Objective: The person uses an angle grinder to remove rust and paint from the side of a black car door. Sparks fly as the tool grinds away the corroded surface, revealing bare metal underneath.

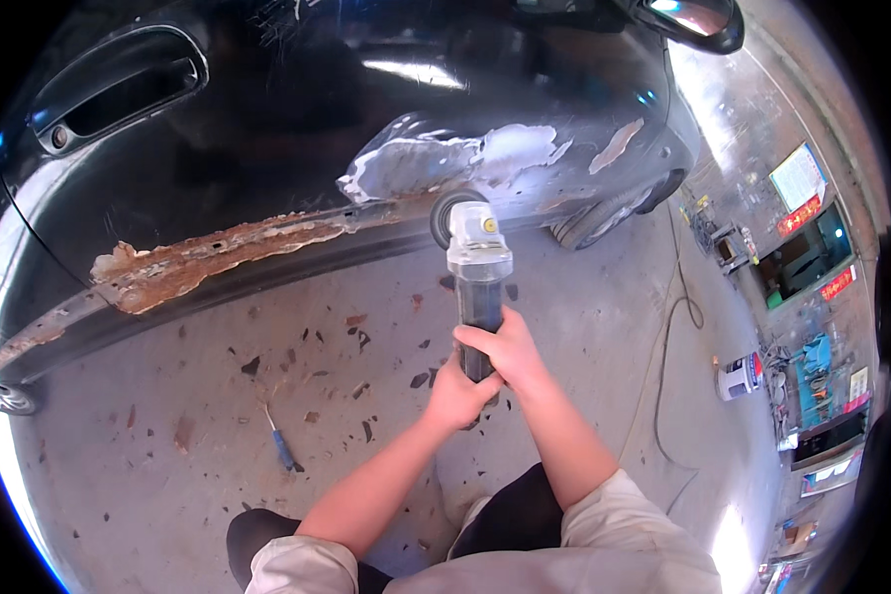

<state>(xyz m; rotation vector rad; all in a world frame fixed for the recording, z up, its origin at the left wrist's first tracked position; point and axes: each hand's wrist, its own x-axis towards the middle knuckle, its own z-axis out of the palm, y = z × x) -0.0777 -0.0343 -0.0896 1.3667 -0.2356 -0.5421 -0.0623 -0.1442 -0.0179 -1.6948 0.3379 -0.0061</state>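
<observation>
Both my hands are wrapped round the dark body of an angle grinder point(480, 302) with a pale grey head. My left hand point(453, 394) grips the lower end, and my right hand point(510, 348) closes just above it from the right. The grinder's round disc point(455, 216) is at the lower edge of a black car door point(267, 109); I cannot tell whether it touches. Left of the disc, a long rusty strip point(228, 262) with peeled paint runs along the sill. Above it lies a sanded patch point(455, 158) of bare, pale grey and white surface.
Paint flakes and a blue-handled scraper-like tool point(283, 450) lie on the grey floor point(208, 356). A cable point(658, 396) loops across the floor at right. A white bucket point(740, 377) stands by the cluttered wall. The car's front wheel point(604, 218) is right of the grinder.
</observation>
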